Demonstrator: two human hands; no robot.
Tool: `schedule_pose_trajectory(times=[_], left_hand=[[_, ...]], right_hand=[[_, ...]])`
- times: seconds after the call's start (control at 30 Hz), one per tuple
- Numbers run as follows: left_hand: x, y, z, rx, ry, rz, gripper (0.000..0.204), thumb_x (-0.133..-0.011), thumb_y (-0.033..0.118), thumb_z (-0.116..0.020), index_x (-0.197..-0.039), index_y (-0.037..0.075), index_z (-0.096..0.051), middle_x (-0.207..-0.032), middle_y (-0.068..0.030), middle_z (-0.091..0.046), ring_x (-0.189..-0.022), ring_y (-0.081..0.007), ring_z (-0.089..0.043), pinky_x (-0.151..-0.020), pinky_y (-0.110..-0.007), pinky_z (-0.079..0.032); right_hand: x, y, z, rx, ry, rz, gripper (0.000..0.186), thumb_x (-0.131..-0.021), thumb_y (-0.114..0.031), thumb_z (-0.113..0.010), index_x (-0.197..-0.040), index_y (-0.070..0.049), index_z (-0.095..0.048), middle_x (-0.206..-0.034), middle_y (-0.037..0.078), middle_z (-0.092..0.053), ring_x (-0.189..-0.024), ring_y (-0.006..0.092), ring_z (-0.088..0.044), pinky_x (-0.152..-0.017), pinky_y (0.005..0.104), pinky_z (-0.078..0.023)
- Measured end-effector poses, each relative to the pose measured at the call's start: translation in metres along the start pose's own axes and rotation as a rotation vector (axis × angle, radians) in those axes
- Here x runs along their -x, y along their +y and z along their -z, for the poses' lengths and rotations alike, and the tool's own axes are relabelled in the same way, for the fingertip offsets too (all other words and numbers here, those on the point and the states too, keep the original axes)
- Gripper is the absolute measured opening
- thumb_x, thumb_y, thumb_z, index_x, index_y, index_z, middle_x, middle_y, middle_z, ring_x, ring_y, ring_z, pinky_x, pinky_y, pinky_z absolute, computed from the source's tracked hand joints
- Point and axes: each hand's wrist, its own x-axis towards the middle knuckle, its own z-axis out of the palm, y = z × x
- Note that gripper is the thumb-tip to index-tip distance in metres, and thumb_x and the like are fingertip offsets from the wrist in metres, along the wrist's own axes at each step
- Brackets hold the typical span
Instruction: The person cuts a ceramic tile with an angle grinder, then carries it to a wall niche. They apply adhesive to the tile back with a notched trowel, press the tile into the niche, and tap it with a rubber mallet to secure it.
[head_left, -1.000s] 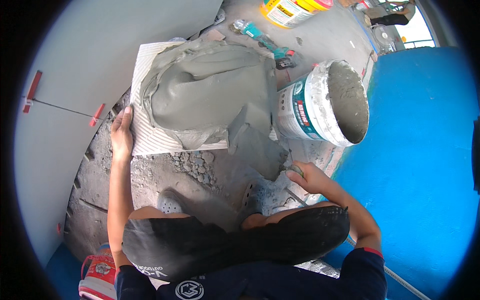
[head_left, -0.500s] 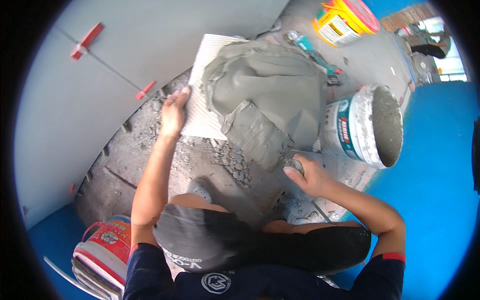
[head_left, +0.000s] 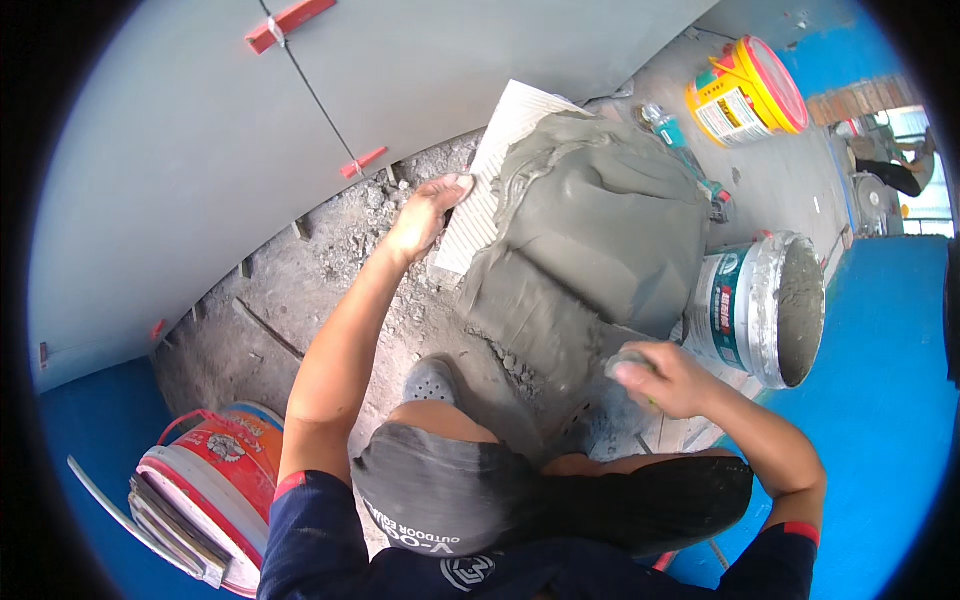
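A pale tile [head_left: 478, 225] with a ribbed back stands tilted in front of me, most of it covered by a thick layer of wet grey mortar [head_left: 620, 220]. My left hand [head_left: 425, 220] grips the tile's left edge, thumb and fingers closed on it. In my right hand [head_left: 672, 382] is the handle of a trowel [head_left: 540, 325], low and to the right of the tile. Mortar coats the trowel's broad blade, which lies against the lower part of the layer, so its outline blends in.
A white bucket [head_left: 735, 305] lined with mortar leans at the right. Behind stand a yellow bucket [head_left: 735, 105] and a teal tool [head_left: 685, 155]. Large grey wall tiles [head_left: 190, 150] with red wedges [head_left: 290, 25] rise at the left. A red bucket [head_left: 235, 450] sits lower left; another person [head_left: 905, 170] is far right.
The view has shifted, so the scene sits further right and lower. The trowel blade has moved left along the mortar's lower part and smoothed it. My left hand still holds the tile.
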Motion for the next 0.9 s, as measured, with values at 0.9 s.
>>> schedule_pose_trajectory(times=[0.9], left_hand=[[-0.006, -0.011, 0.006, 0.053, 0.170, 0.150, 0.037, -0.101, 0.016, -0.062, -0.134, 0.002, -0.059, -0.116, 0.0032, -0.065, -0.098, -0.0053, -0.057, -0.083, -0.020, -0.046]], right_hand=[[0.025, -0.081, 0.060, 1.009, 0.341, -0.019, 0.045, -0.095, -0.038, -0.067, -0.110, 0.002, -0.052, -0.092, 0.024, -0.068, -0.080, 0.0428, -0.069, -0.068, 0.0505, -0.055]])
